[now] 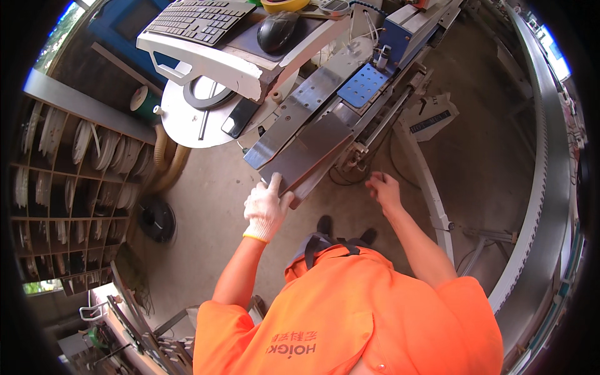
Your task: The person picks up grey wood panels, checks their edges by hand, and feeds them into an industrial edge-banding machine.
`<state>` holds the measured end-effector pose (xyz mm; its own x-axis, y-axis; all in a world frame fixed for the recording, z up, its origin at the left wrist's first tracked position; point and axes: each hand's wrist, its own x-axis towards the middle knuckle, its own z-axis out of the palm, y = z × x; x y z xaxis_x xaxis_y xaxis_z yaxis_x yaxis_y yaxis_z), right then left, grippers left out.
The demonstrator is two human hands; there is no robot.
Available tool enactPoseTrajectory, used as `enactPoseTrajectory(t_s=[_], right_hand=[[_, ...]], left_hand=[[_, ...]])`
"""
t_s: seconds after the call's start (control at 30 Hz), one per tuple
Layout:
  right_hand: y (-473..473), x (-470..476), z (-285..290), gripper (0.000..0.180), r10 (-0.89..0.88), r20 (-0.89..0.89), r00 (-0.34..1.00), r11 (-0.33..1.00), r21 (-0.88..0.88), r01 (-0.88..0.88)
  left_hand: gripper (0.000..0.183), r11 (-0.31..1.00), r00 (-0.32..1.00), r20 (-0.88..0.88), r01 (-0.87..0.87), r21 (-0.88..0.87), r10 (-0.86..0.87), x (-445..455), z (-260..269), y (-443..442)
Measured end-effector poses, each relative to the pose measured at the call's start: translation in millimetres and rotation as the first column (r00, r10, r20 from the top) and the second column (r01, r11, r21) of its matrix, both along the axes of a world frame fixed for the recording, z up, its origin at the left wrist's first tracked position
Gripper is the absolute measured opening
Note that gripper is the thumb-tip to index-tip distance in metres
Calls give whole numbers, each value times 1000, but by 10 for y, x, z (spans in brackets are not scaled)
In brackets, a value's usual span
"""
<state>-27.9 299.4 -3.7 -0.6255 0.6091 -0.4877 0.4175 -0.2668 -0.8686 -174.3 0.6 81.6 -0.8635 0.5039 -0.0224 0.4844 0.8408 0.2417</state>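
Observation:
My left hand (268, 206), in a white knitted glove with a yellow cuff, grips the near end of a dark flat panel (311, 150). The panel lies along the metal bed of a machine, beside a steel guide plate (304, 101). A blue plate with holes (363, 85) sits beyond the panel's far end. My right hand (385, 190) is bare and hovers over the floor to the right of the machine, its fingers partly curled. Whether those fingers hold anything small is not clear.
A white stand holds a keyboard (201, 18) and a black mouse (277, 32). Below it, a round white table (187, 124) carries a phone (240, 117). Shelves of coiled edging (70, 166) stand left, a black coil (157, 220) on the floor. A long conveyor (546, 164) curves at right.

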Motion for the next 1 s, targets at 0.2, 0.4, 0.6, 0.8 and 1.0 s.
enactPoseTrajectory(t_s=[0.2,0.4,0.6,0.8,1.0], right_hand=[[24,1162,-577,27,-82,188,979,994,-58,94],[40,1855,-825,27,-127,260,957,977,-135,166],[430,2165,-954,22,-197,200,960,969,-110,221],[1016,2347,-820,24,-241,194,951,964,-69,258],[1272,2806,-649,26,-358,251,899,927,-19,374]], left_hand=[[66,958,992,111,-19,-285,52,-136,-92,316],[71,952,995,76,-45,-302,71,-239,-166,813],[67,941,999,36,-23,-338,37,-342,-289,1222],[69,974,1000,-21,-15,-228,10,-487,-350,1712],[62,990,997,15,-74,-121,77,-502,-98,2524]])
